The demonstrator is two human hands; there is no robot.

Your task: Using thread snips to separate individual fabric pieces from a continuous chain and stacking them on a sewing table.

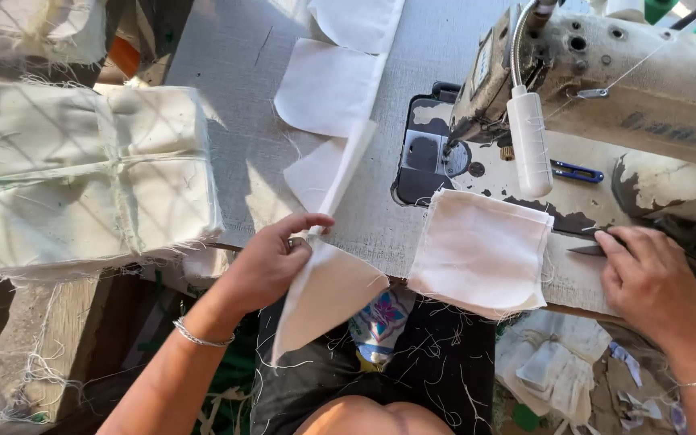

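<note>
My left hand (pixel 271 259) pinches a white fabric piece (pixel 325 296) that hangs over the table's front edge. That piece is joined in a chain to more white pieces (pixel 328 87) trailing back across the table. My right hand (pixel 646 278) rests on the table at the right, fingers on black scissors (pixel 690 246) whose blade points left. A stack of white fabric squares (pixel 481 250) lies between my hands, in front of the sewing machine (pixel 606 76).
A tied bundle of cream fabric (pixel 82 173) sits on a wooden surface at left. Blue thread snips (pixel 577 171) lie on the machine bed. Fabric scraps (pixel 557 366) litter the floor at lower right. The grey table (pixel 235 72) runs to the back.
</note>
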